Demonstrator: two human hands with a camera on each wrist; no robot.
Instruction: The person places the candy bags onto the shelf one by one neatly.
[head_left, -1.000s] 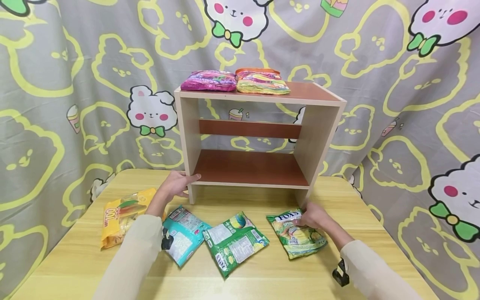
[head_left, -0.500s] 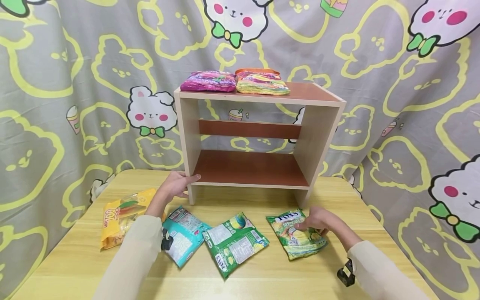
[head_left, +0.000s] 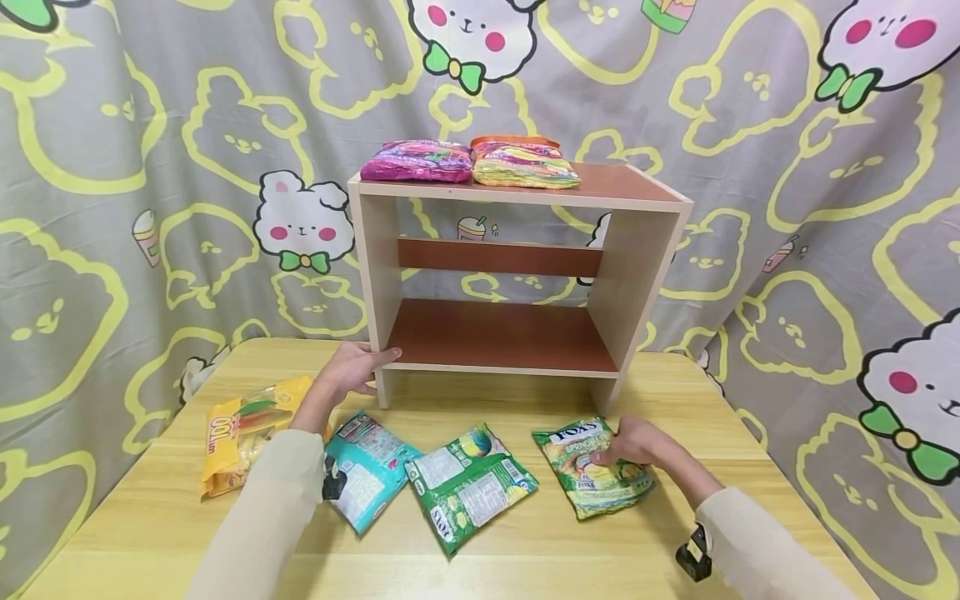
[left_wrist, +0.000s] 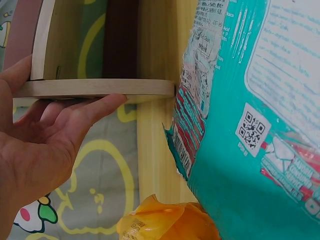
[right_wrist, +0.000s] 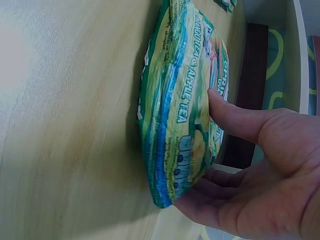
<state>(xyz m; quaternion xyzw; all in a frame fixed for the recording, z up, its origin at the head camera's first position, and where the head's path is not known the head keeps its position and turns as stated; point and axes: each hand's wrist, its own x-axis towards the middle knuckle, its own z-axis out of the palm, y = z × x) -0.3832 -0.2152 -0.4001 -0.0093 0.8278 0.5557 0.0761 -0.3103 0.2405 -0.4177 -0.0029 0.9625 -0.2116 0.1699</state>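
With a clock dial centred on the head view, a yellow packet (head_left: 234, 442) lay at eight o'clock on the wooden bench (head_left: 472, 575), partly covered by the left sleeve (head_left: 262, 517). Nearer the centre, also at eight, the left hand (head_left: 351, 369) pinched the left side of a shelf unit (head_left: 506, 333) between thumb and fingers. At seven lay a teal packet (head_left: 375, 483), its left edge blocked by a black wrist camera (head_left: 333, 482). A purple packet (head_left: 420, 161) sat at eleven on the unit's top. At six lay a green packet (head_left: 480, 492), one corner meeting the teal one. Towards one, a pink-and-yellow packet (head_left: 525, 163) sat beside the purple one. At five was the Fox's packet (head_left: 588, 489), printed face up, the unit's right leg (head_left: 606, 393) standing just beyond its top edge. Between four and five, the right hand (head_left: 637, 442) pinched its right side, thumb on the face, fingers at the edge. Rightmost, at three, hung a patterned curtain (head_left: 825, 267)
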